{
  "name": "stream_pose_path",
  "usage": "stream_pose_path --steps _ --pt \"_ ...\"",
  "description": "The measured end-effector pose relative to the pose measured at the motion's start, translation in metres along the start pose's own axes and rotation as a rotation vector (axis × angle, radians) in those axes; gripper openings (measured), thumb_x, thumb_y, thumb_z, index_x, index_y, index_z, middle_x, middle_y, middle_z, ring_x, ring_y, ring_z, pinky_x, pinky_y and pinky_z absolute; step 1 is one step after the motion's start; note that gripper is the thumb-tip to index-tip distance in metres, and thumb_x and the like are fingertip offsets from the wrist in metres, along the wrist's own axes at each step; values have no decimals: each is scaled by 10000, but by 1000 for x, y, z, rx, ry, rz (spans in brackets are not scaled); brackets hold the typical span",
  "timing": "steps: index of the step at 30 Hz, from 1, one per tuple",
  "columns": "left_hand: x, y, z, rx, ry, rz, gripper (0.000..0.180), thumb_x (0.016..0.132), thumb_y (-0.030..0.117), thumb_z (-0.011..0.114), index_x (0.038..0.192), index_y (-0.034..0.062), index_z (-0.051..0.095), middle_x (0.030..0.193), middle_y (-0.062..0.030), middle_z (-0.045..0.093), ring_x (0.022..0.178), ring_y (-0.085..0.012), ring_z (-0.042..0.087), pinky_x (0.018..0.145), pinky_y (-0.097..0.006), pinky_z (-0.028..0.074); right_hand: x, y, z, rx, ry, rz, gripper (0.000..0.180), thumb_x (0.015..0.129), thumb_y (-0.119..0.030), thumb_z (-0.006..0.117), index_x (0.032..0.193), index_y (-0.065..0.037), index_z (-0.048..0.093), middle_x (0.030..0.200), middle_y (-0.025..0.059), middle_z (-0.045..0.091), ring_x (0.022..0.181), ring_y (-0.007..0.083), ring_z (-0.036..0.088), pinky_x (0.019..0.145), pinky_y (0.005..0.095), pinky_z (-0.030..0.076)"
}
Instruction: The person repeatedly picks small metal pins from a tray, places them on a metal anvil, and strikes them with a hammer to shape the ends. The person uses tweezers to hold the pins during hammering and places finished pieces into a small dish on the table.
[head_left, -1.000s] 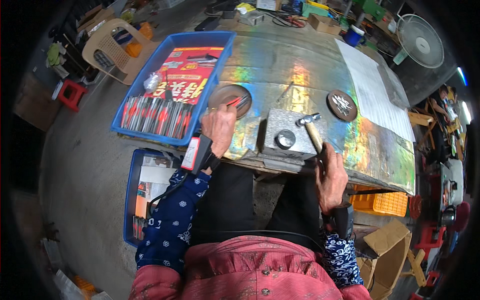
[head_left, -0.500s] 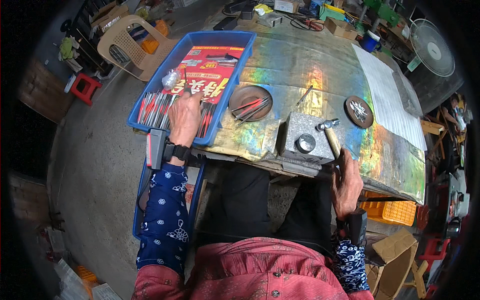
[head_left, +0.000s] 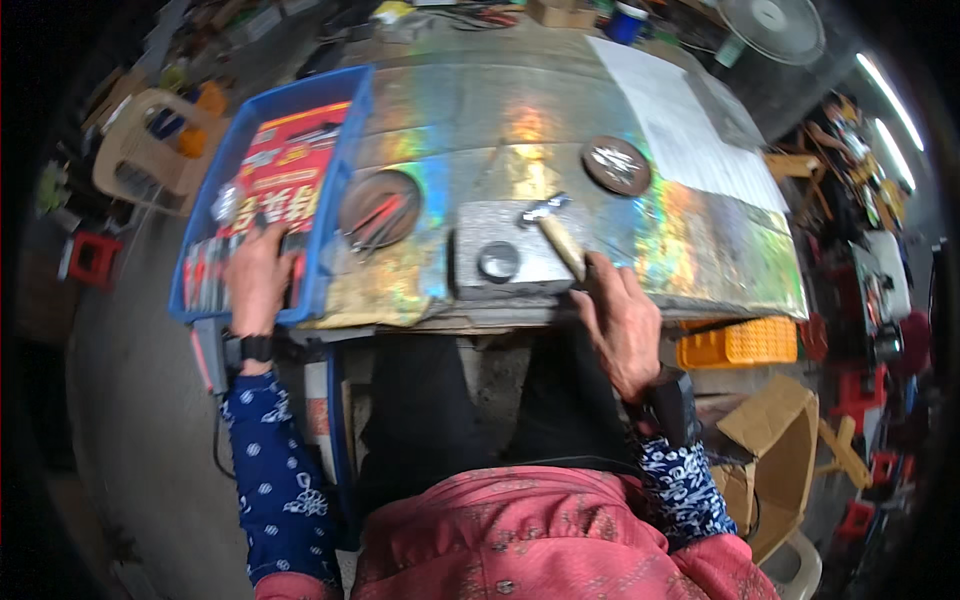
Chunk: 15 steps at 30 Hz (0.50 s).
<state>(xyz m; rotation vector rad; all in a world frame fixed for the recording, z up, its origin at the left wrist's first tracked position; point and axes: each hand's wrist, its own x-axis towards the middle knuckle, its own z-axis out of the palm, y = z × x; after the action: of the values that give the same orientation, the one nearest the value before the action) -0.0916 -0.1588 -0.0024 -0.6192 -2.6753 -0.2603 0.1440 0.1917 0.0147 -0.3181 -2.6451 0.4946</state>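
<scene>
My left hand (head_left: 258, 275) is in the blue tray (head_left: 345, 170), over a row of slender red, black and silver tools (head_left: 205, 275). Its fingers are bent together around a small dark piece at the tips, too blurred to name. On the table's near edge sits a grey block (head_left: 480, 225) with a round dark disc (head_left: 498, 262) on top. A hammer (head_left: 562, 245) rests with its head on this block, its wooden handle sloping toward me. My right hand (head_left: 622, 325) closes on the handle's end, thumb below and fingers above.
A brown bowl (head_left: 352, 215) with red and silver slender pieces stands between tray and block. Farther right, a brown dish (head_left: 592, 165) holds small silvery bits. A white sheet (head_left: 690, 130) covers the table's right side. An orange crate (head_left: 740, 345) and cardboard box (head_left: 775, 430) stand below.
The whole view has swung, so the table appears farther left and higher. My right hand has come closer around the hammer's handle. My left hand stays over the tray's tools.
</scene>
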Motion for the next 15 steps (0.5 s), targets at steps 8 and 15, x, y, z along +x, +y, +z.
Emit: stream_pose_path --steps 8,15 --pt "0 -13 -8 7 -79 -188 415 787 60 691 1187 104 592 769 -191 666 727 -371 657 640 -452 497 17 36 -11 81 102 0 243 911 -196 636 1062 -5 644 820 163 582 697 329 599 626 388 465" --pt "-7 3 -22 -66 29 -222 241 810 91 678 1031 -1 644 816 -193 678 745 -338 673 659 -408 507 49 105 -4 -75 -51 196 211 877 -147 616 1044 -23 649 954 207 606 864 401 607 763 465 493"
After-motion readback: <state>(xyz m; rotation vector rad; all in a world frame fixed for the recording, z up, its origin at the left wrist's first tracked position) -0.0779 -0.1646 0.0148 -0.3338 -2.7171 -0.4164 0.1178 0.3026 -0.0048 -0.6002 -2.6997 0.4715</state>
